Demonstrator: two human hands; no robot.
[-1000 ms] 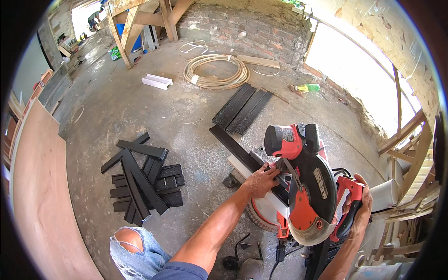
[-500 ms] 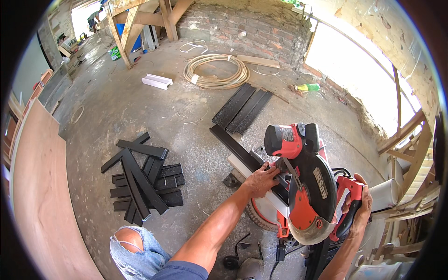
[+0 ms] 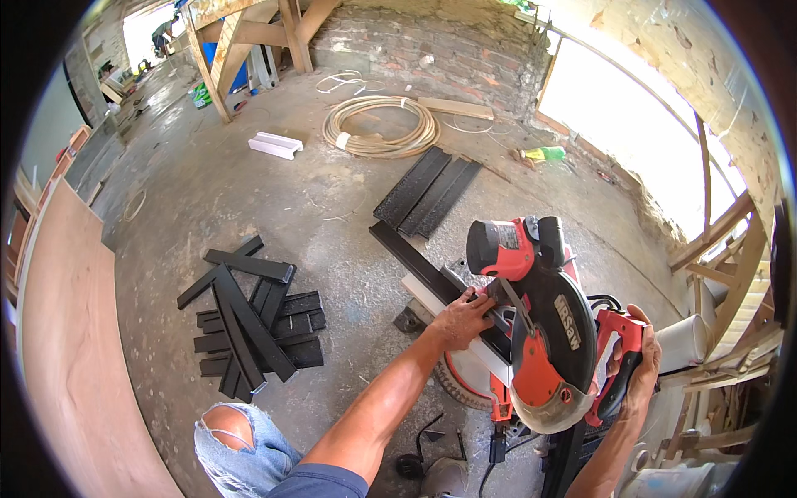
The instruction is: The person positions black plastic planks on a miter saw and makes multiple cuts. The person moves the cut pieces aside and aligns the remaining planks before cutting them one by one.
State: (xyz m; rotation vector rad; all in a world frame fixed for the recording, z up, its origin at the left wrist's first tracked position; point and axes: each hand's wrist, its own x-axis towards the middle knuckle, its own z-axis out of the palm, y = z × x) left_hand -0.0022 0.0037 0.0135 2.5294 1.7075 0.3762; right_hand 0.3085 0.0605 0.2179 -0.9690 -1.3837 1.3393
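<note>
A red and black mitre saw (image 3: 544,332) stands on the concrete floor in front of me. My right hand (image 3: 638,365) grips its red handle at the right. A long black plank (image 3: 419,266) lies across the saw's table, running away to the upper left. My left hand (image 3: 461,319) presses down on this plank just left of the blade guard.
A pile of short black cut pieces (image 3: 249,319) lies on the floor to the left. Two more black planks (image 3: 427,191) lie beyond the saw, a coiled hose (image 3: 382,129) behind them. A large plywood sheet (image 3: 70,349) lies at far left. My knee in torn jeans (image 3: 232,440) is below.
</note>
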